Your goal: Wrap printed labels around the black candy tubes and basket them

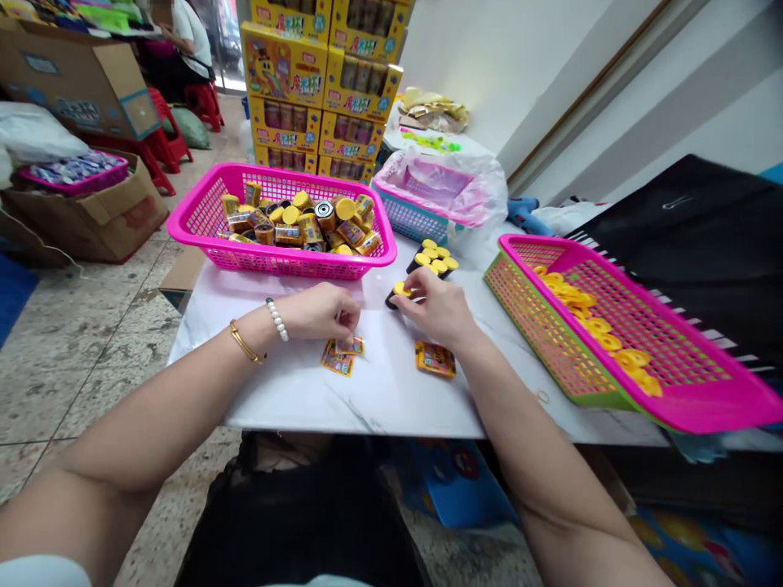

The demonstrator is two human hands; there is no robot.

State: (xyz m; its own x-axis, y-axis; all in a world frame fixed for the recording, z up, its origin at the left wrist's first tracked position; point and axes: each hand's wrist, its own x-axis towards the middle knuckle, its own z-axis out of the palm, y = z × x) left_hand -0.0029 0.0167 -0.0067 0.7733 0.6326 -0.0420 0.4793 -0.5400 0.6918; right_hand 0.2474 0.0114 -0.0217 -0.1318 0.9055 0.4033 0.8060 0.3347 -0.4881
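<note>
My left hand, with a white bead bracelet and a gold bangle at the wrist, has its fingers closed in a pinch on a small orange printed label. Beneath that lies another such label, flat on the table. My right hand grips a small black cup with a yellow lid, which stands on the tabletop. Just behind it several more black cups with yellow lids stand bunched together. A stack of orange labels lies below my right wrist.
A pink basket holds many labelled cups at the back left. On the right, a pink and green basket contains yellow rings. Behind stand a lined blue basket and stacked yellow boxes. A person sits far left.
</note>
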